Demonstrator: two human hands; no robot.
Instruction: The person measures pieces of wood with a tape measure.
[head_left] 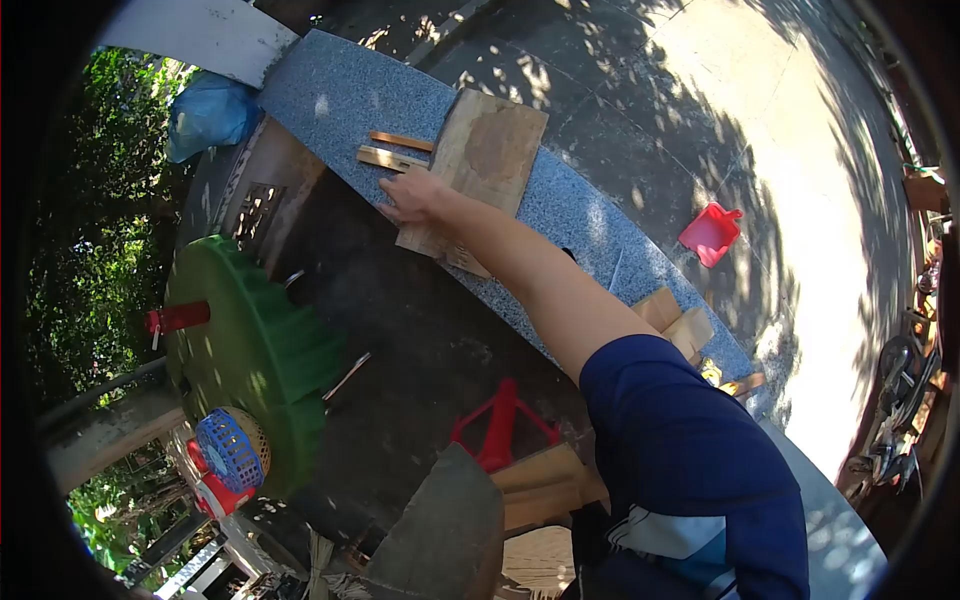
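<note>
My right hand [410, 197] reaches out at the end of a bare arm, over the left edge of a wide wooden board [490, 150]. Its fingers are extended and slightly apart, with no object showing between them. Just beyond the fingers lies a short pale wooden strip [390, 158] with a small dark slot, close to the hand. A thinner orange-brown wooden stick [400, 140] rests behind that strip. The board and both strips lie on a speckled grey stone bench top [350, 95]. My left hand is out of the frame.
Wooden blocks [688, 332] sit farther right along the bench. A red dustpan [712, 235] lies on the ground beyond. At left stand a round table with a green cover [225, 350] and a small blue-and-red fan [232, 450]. A red plastic piece [500, 425] is below the bench.
</note>
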